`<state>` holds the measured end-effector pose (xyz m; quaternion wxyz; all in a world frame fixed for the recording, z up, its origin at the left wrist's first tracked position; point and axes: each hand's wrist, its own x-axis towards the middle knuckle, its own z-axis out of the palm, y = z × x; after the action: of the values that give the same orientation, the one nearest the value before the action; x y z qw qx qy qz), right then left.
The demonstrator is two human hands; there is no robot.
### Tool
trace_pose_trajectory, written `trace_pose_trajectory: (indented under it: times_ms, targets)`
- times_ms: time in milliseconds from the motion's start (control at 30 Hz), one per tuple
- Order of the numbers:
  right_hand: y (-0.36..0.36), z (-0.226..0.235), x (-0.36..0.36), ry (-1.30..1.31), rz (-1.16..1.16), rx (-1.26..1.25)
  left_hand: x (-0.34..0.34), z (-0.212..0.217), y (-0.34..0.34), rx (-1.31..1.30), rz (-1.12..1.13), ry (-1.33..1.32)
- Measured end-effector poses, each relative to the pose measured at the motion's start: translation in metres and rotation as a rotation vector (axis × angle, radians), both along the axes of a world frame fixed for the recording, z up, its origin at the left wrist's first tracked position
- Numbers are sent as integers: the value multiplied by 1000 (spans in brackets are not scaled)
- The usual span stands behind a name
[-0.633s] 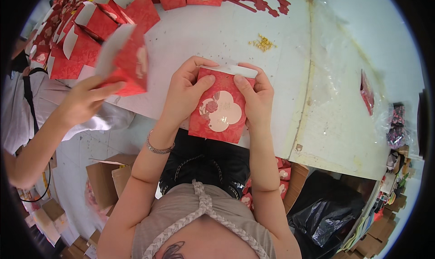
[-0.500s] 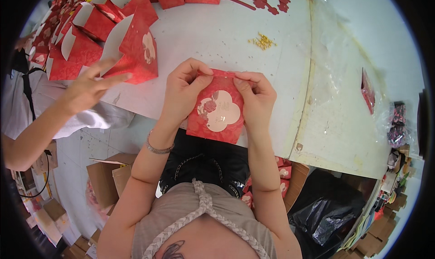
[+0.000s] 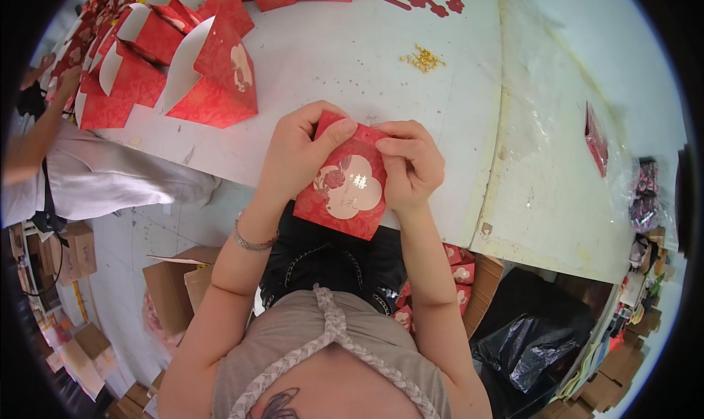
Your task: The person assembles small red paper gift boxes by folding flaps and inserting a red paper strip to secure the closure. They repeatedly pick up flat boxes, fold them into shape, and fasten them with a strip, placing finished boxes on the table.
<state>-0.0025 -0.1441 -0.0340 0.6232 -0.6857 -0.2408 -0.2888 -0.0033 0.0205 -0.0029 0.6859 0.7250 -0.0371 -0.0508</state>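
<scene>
While both grip it, left hand (image 3: pixel 297 155), right hand (image 3: pixel 411 162) pinching red box (image 3: pixel 345 195), contents hidden

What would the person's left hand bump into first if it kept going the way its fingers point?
Probably the right hand. The left hand points rightward across the top of the red paper box, and both hands' fingertips nearly meet there, though depth is hard to judge.

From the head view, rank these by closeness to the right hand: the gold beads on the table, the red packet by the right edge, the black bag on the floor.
Measured from the right hand:
1. Gold beads, up the white table, just beyond the hand.
2. Black bag, on the floor below and to the right.
3. Red packet, far right under clear plastic.
The last two are nearly too close to call.
</scene>
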Motion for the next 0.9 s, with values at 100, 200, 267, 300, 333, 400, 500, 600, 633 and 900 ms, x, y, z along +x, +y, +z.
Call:
trace_pose_trajectory:
  times_ms: [100,200,267,300,333,400,500,600,633,900]
  targets:
    - [2,6,-3,114,59,99,-6,-2,3,-72,47,-41]
    - [9,25,-21,468,103,255,-10,-2,4,-83,98,-185]
    - [-1,38,-25,619,104,27,-7,0,13,-163,1,-134]
    - [-5,40,-29,556,61,-60,-3,1,15,-208,-58,-111]
    - [-8,41,-33,492,19,-146,1,3,13,-190,-41,-127]
    - [-8,40,-30,348,-133,-259,9,8,6,-154,-9,-156]
    - [7,34,-11,-39,-381,-431,1,-5,-15,210,289,-564]
    - [24,41,-6,-55,-105,-535,-19,10,-33,-109,197,-502]
    - [26,44,-2,1,31,-516,-14,6,-28,-296,235,-400]
    - [-32,-1,263,345,-351,-704,23,6,15,62,306,-186]
